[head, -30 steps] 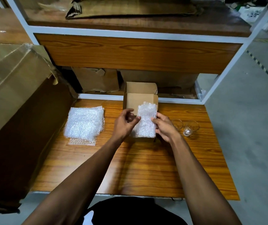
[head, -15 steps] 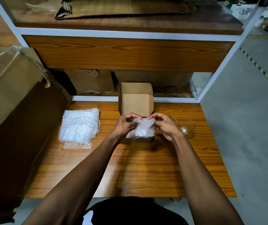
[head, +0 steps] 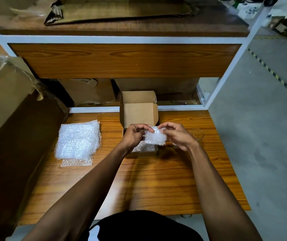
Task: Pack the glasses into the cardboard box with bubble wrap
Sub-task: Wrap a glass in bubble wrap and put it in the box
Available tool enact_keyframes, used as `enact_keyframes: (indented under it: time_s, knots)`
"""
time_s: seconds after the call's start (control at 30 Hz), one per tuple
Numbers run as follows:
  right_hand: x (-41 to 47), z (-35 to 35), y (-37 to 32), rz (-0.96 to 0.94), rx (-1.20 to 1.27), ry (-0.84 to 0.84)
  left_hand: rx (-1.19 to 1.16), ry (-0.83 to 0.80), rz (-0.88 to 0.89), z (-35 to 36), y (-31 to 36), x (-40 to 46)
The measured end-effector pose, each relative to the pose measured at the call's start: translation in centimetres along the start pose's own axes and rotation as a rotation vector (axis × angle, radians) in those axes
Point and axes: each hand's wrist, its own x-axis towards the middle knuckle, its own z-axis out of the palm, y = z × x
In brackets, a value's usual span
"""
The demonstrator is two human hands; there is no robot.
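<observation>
As counted: two hands, one bundle.

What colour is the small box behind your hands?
Plain brown cardboard box, unprinted; seen in the head view.

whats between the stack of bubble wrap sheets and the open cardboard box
In the head view, only bare wooden tabletop lies between the white bubble wrap stack and the small brown cardboard box.

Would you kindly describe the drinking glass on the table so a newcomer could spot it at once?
Start at the wooden table and find the open cardboard box at its far middle. Just right of the box, behind the right hand, stands a clear glass. It is the table's only transparent, rounded item; the bubble wrap stack lies on the left.
</observation>
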Motion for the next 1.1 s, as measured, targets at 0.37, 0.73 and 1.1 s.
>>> enact_keyframes:
  time_s: [0.37,0.73,1.1]
  knots:
    - [0.6,-2.2,0.0,-0.029,-0.265,0.288,0.132,0.086,0.019,3.0,-0.7,2.6]
    - [1.3,-4.3,-0.5,-0.053,-0.389,0.436,0.384,0.229,0.168,7.1,-1.0,4.6]
    - [3.7,-7.3,-0.3,-0.009,-0.039,0.273,0.514,0.128,0.321,8.9,-2.8,6.9]
